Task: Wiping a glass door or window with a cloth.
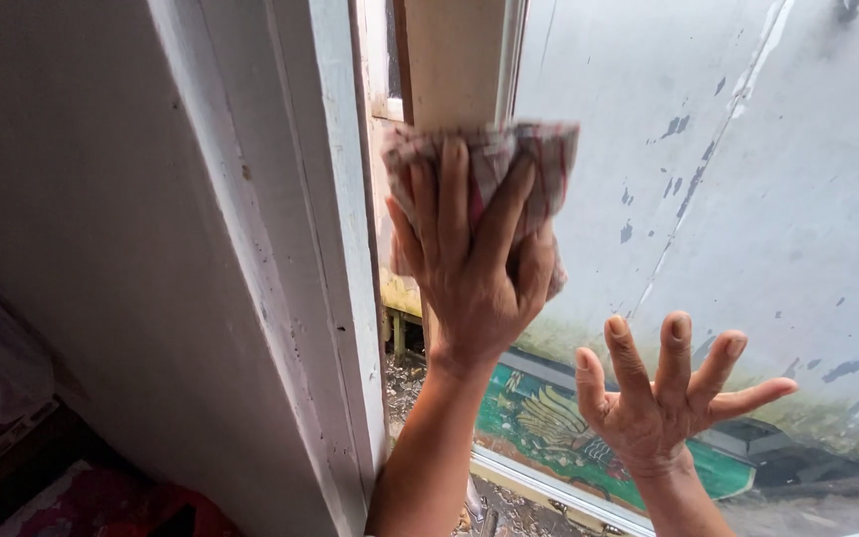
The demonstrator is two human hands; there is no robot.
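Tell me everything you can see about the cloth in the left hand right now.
The cloth is a small checked rag, pinkish-red and pale lines on a light ground, looking like thin woven cotton. It is bunched and crumpled, not spread flat. The left hand presses it against the window pane, close to the white painted frame, with fingers spread over it. Folds stick out above the fingertips and beside the palm. The right hand is apart from it, lower, open on the glass.

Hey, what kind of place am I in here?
Probably a lived-in house, at a window. The left hand presses a checked cloth on the glass pane, beside a worn white-painted window frame. Outside stands a stained, peeling wall.
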